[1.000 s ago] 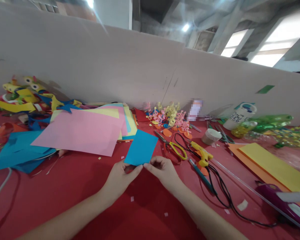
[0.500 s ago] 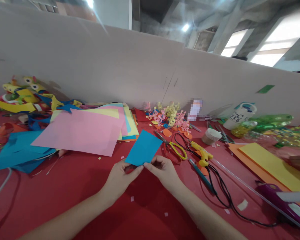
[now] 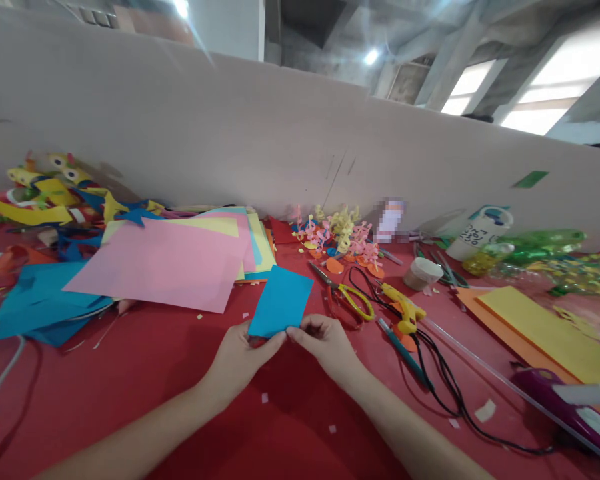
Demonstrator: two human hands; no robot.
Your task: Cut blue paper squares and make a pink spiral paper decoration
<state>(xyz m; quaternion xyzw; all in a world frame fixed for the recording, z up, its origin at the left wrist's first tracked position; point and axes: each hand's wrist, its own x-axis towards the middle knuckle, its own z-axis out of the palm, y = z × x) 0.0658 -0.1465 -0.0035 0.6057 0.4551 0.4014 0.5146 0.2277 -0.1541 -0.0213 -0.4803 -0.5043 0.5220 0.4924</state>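
Observation:
A piece of blue paper (image 3: pixel 282 301) is held up over the red table by its lower edge. My left hand (image 3: pixel 245 352) pinches the lower left corner, its thumb on the near side. At the lower right part of the same edge, my right hand (image 3: pixel 326 341) grips it between thumb and fingers. Fingertips behind the sheet are hidden. Just right of the paper lie yellow-handled scissors (image 3: pixel 353 297), with a yellow glue gun (image 3: pixel 405 310) and a teal pen-like stick (image 3: pixel 404 353) beyond them.
Pink and other coloured sheets (image 3: pixel 165 263) are stacked at left, beside blue paper scraps (image 3: pixel 50 300). Curled paper pieces (image 3: pixel 343 233) stand near the white wall (image 3: pixel 205 133). A paper cup (image 3: pixel 423 273), yellow sheets (image 3: pixel 545 333), a purple glue gun (image 3: pixel 555 400) and black cords lie right.
The blue paper has turned slightly counterclockwise, its upper right corner shifting left. Both hands keep their hold. At the far right edge, a dark, hand-like shape has gone from the yellow sheets.

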